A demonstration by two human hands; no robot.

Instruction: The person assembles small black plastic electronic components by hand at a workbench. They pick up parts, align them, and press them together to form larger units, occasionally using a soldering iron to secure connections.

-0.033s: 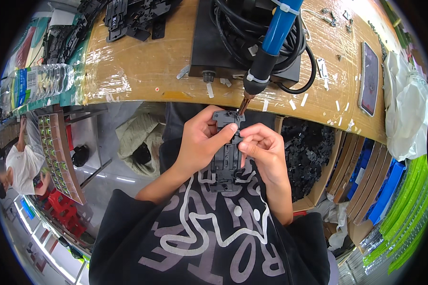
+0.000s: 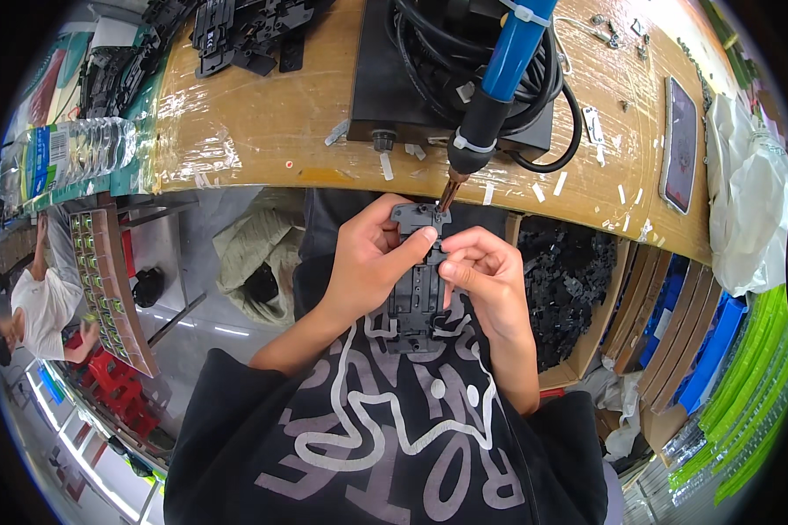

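Note:
A long black moulded plastic part [image 2: 416, 297] stands out in front of my chest, its far end just below the table edge. My left hand [image 2: 368, 258] grips it from the left, with the thumb lying across its upper face. On the opposite side, my right hand [image 2: 486, 271] is closed, thumb and forefinger pinched at the part's right edge. Any small piece between those fingertips is hidden. The copper-coloured tip of a soldering iron-like tool [image 2: 451, 188], fixed with a blue tube [image 2: 517, 57], points down at the part's far end and appears to touch it.
Behind the tool sits a black box [image 2: 372, 96] with coiled cable. More black parts [image 2: 245, 35] lie at the far left, near a plastic bottle [image 2: 83, 153]. A phone [image 2: 678, 144] rests at right. Below it, a carton [image 2: 600, 350] holds small black pieces. A co-worker [image 2: 48, 315] sits left.
My hands and the black plastic part look unmoved. At the left, the co-worker's hand has shifted slightly up towards the tray of small pieces.

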